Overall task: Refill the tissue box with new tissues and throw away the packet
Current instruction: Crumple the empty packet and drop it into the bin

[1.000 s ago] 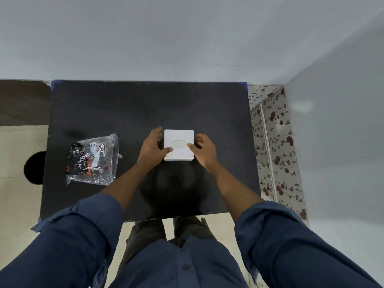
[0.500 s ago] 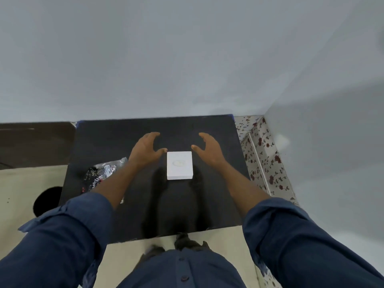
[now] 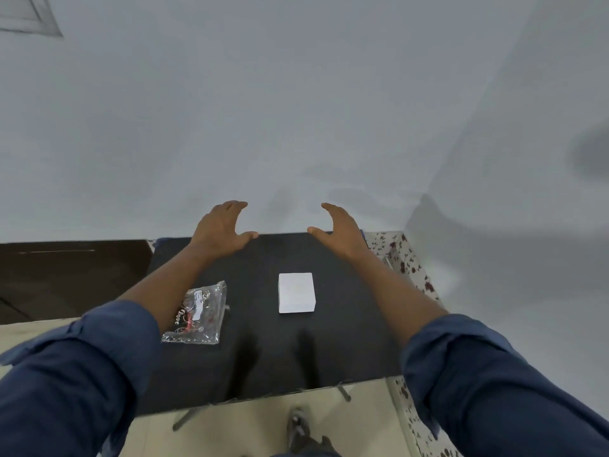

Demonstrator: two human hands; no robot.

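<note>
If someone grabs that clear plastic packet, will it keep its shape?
Probably not. The packet is thin, crinkled, glossy film, so it would likely flop and feel slippery. It lies flat on the black table and looks light, so a push should slide it.

A small white tissue box (image 3: 296,292) was sat flat mid-surface; a crinkly clear packet (image 3: 197,315) was left lying flat, well to its left.

I see a black table (image 3: 346,341) set against a grey wall, its top matte and dark. Two items lie directly on it. A white tissue box (image 3: 296,292) sits flat near the middle. A clear plastic packet (image 3: 197,316) with printed lettering lies flat to the left of the box, well apart from it, partly hidden by a sleeve.
</note>
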